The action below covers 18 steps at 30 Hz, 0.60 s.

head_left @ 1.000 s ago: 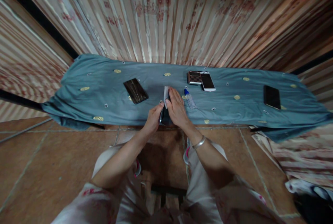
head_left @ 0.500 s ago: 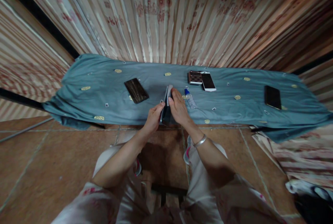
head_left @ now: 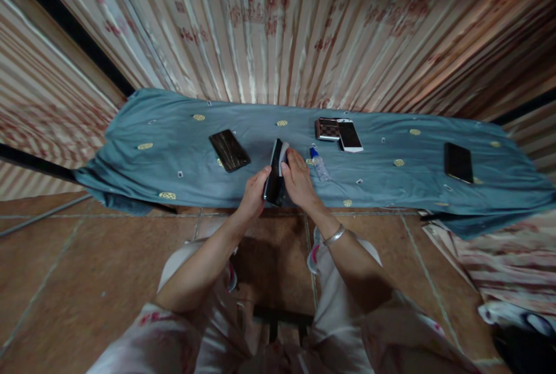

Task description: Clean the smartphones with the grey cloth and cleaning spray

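Observation:
My left hand (head_left: 253,193) is closed around the left edge of a dark smartphone (head_left: 273,182), held tilted above the near part of the table. My right hand (head_left: 299,182) has its fingers together over a pale grey cloth (head_left: 284,150), which lies against the phone's right side. The palm side of that hand and most of the cloth are hidden. Just right of my right hand, a small clear bottle with a blue cap (head_left: 320,167) lies on the tabletop. To the left of the hands rests a black phone (head_left: 229,150) with a streaky, reflective face.
A blue-green cloth (head_left: 377,183) with yellow motifs covers the long table. Behind the bottle, a brown checkered object (head_left: 327,129) touches a white phone (head_left: 350,135). Another black phone (head_left: 458,162) lies far right. Curtains (head_left: 260,32) hang behind the table.
The phone has turned from nearly edge-on, so more of its dark face shows. My left hand has shifted slightly left and down with it; the cloth remains under my right hand.

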{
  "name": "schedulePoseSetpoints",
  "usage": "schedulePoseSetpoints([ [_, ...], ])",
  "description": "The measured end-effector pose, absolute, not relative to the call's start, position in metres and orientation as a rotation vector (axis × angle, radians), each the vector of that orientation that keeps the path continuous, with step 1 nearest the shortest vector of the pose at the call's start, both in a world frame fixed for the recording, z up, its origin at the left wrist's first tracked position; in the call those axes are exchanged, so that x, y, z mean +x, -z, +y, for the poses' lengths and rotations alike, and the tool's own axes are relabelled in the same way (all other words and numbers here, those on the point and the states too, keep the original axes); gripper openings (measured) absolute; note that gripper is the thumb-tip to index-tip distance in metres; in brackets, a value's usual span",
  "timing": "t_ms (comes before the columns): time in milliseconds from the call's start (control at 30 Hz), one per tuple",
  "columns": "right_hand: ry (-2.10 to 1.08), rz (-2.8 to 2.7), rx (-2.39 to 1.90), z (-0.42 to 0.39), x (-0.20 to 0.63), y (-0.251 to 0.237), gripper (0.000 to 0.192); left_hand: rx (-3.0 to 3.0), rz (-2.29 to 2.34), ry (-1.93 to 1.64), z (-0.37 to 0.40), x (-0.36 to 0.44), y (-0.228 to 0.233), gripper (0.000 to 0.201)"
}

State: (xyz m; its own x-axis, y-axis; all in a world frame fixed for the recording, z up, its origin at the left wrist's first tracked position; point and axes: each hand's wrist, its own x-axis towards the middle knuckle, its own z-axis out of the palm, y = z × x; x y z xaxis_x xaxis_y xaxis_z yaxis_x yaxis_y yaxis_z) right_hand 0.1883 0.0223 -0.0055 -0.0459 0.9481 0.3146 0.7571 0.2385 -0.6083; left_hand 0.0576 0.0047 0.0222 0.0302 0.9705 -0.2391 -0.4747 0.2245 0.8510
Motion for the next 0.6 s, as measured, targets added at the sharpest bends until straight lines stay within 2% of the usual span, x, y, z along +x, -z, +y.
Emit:
schedulePoseSetpoints([
  [600,-0.386,-1.923,-1.554,0.013,0.179,0.006,0.060,0.555,0.974,-1.320,0.017,0.053,-0.019,0.025],
])
